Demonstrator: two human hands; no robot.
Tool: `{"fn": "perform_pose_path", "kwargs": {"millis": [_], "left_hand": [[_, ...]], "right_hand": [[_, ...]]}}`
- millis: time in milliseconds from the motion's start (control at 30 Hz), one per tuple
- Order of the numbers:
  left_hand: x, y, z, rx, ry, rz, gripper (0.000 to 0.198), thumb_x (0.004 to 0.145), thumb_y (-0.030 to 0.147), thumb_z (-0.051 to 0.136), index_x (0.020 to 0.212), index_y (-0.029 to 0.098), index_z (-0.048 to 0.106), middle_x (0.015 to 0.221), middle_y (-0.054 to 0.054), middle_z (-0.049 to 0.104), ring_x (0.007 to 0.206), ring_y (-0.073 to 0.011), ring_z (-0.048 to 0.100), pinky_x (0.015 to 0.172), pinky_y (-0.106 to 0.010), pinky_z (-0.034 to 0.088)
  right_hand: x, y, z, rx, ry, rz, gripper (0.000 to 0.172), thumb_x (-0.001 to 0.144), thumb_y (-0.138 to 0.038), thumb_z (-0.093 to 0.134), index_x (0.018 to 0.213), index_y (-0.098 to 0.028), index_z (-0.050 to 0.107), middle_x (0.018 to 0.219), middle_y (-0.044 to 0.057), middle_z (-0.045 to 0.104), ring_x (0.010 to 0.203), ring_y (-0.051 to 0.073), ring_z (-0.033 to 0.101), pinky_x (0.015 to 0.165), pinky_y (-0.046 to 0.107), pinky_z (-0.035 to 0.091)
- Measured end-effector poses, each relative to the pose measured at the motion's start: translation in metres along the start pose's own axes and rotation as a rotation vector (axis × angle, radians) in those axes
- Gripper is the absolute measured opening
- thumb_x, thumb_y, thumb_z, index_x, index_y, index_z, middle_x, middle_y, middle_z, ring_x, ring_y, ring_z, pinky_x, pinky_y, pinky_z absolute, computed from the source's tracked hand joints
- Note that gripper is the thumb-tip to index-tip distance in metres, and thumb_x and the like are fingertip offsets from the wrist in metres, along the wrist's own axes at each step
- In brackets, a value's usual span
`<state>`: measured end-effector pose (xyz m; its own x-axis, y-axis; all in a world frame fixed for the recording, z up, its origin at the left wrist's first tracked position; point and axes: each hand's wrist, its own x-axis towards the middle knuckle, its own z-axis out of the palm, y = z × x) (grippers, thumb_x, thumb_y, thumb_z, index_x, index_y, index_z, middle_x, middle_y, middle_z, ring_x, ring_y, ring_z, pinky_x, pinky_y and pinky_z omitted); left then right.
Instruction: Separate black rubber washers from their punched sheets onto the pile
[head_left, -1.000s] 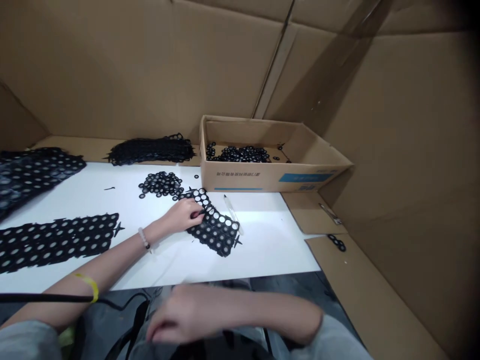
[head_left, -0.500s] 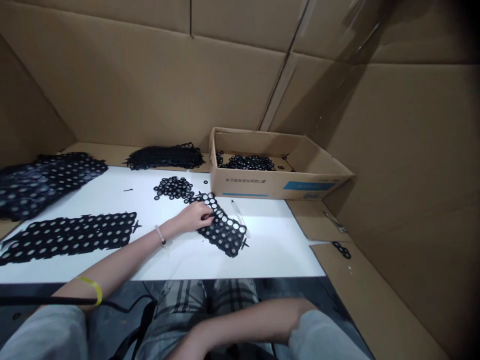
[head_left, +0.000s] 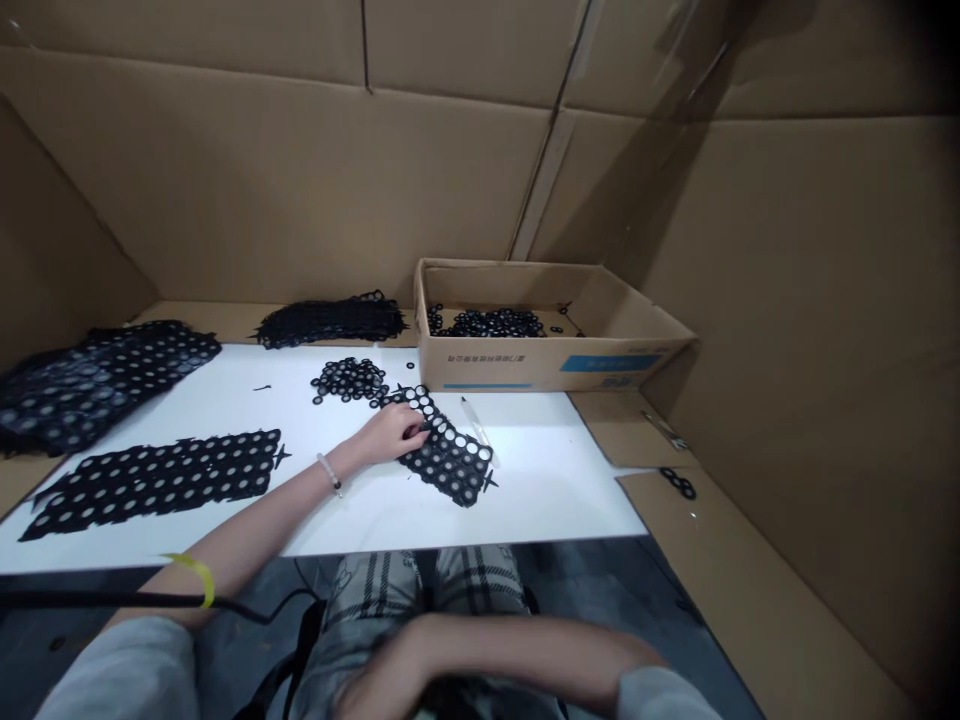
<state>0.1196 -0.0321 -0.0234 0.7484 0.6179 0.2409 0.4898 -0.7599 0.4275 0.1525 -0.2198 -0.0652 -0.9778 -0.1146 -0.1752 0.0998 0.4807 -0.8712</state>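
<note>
The black die-cut washer strip [head_left: 450, 465] lies on the white desk [head_left: 555, 490], just in front of the cardboard box [head_left: 480, 365]. The left hand [head_left: 388, 436] stays gripped on its edge, as before. The right hand [head_left: 382, 675] has risen slightly across the plaid shorts [head_left: 469, 580]; its grip is hidden, so I cannot tell.

wht board [head_left: 547, 490] | blk punched sheets [head_left: 154, 483] | washer pile [head_left: 350, 380] | clear pen [head_left: 478, 430]
</note>
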Motion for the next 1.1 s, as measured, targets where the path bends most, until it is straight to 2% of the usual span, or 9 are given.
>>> {"fn": "perform_pose_path", "kwargs": {"millis": [33, 67, 167, 267, 333, 500, 600, 867, 1100], "left_hand": [[0.0, 0.0, 0.0, 0.004, 0.005, -0.004, 0.026, 0.086, 0.03, 0.05, 0.064, 0.02, 0.043, 0.066, -0.001, 0.052, 0.067, -0.0172, 0.049, 0.069, -0.031, 0.038], [-0.001, 0.001, 0.001, 0.01, 0.008, -0.01, 0.026, 0.086, 0.031, 0.05, 0.064, 0.02, 0.044, 0.066, -0.001, 0.052, 0.067, -0.0172, 0.049, 0.068, -0.03, 0.038], [0.0, 0.002, 0.001, 0.021, 0.013, -0.019, 0.026, 0.086, 0.034, 0.051, 0.065, 0.02, 0.045, 0.066, -0.001, 0.053, 0.066, -0.0173, 0.049, 0.067, -0.03, 0.037], [0.001, 0.002, 0.001, 0.01, 0.005, -0.016, 0.026, 0.085, 0.037, 0.053, 0.066, 0.019, 0.048, 0.067, -0.002, 0.055, 0.067, -0.0174, 0.049, 0.068, -0.031, 0.037], [0.002, 0.001, 0.001, -0.007, 0.0, -0.025, 0.025, 0.083, 0.037, 0.054, 0.066, 0.019, 0.049, 0.067, -0.001, 0.055, 0.067, -0.0172, 0.049, 0.067, -0.03, 0.037], [0.001, 0.0, 0.002, -0.028, 0.042, -0.041, 0.024, 0.081, 0.036, 0.055, 0.067, 0.019, 0.047, 0.067, -0.001, 0.052, 0.067, -0.0166, 0.048, 0.065, -0.028, 0.036], [0.001, 0.0, 0.002, -0.021, 0.074, -0.048, 0.022, 0.08, 0.033, 0.056, 0.065, 0.019, 0.046, 0.067, -0.001, 0.051, 0.067, -0.0166, 0.048, 0.065, -0.028, 0.036], [0.0, -0.004, -0.002, -0.095, 0.08, -0.075, 0.032, 0.086, 0.04, 0.053, 0.064, 0.019, 0.043, 0.068, -0.001, 0.05, 0.065, -0.0158, 0.048, 0.062, -0.028, 0.036], [0.0, 0.0, -0.007, 0.011, 0.03, -0.038, 0.032, 0.09, 0.035, 0.048, 0.062, 0.019, 0.043, 0.066, -0.001, 0.05, 0.065, -0.0156, 0.046, 0.065, -0.029, 0.037]], "right_hand": [[-0.024, -0.005, -0.007, 0.016, -0.082, 0.048, 0.016, 0.068, -0.006, 0.072, 0.062, -0.019, 0.063, 0.068, -0.002, 0.07, 0.07, 0.014, 0.069, 0.065, 0.017, 0.051], [-0.053, -0.011, -0.016, 0.011, -0.02, 0.096, 0.01, 0.069, -0.013, 0.073, 0.074, -0.017, 0.066, 0.076, 0.001, 0.071, 0.074, 0.015, 0.069, 0.067, 0.019, 0.05], [-0.15, -0.036, -0.052, 0.106, 0.363, 0.26, 0.033, 0.082, -0.033, 0.065, 0.113, -0.021, 0.061, 0.098, 0.004, 0.072, 0.082, 0.015, 0.067, 0.07, 0.022, 0.048], [-0.219, -0.039, -0.091, -0.063, 0.95, 0.594, 0.032, 0.092, -0.043, 0.048, 0.103, -0.019, 0.066, 0.095, 0.007, 0.071, 0.082, 0.019, 0.064, 0.072, 0.027, 0.045], [-0.235, -0.021, -0.11, -0.247, 1.182, 0.781, 0.036, 0.089, -0.046, 0.052, 0.091, -0.015, 0.069, 0.097, 0.014, 0.069, 0.09, 0.023, 0.061, 0.077, 0.03, 0.042], [-0.211, 0.04, -0.132, -0.118, 1.105, 0.631, 0.047, 0.085, -0.056, 0.051, 0.078, -0.013, 0.068, 0.072, 0.003, 0.063, 0.069, 0.015, 0.053, 0.066, 0.025, 0.037], [-0.198, 0.058, -0.141, 0.006, 1.087, 0.521, 0.039, 0.076, -0.05, 0.063, 0.075, -0.011, 0.066, 0.064, -0.002, 0.056, 0.062, 0.011, 0.045, 0.06, 0.022, 0.033], [-0.202, 0.058, -0.159, 0.252, 0.915, 0.26, 0.029, 0.078, -0.038, 0.065, 0.086, -0.011, 0.067, 0.078, 0.0, 0.065, 0.071, 0.012, 0.052, 0.073, 0.024, 0.041], [-0.195, 0.063, -0.156, 0.339, 0.917, 0.196, 0.026, 0.078, -0.037, 0.067, 0.087, -0.012, 0.07, 0.084, 0.002, 0.07, 0.079, 0.016, 0.059, 0.085, 0.03, 0.043]]}}
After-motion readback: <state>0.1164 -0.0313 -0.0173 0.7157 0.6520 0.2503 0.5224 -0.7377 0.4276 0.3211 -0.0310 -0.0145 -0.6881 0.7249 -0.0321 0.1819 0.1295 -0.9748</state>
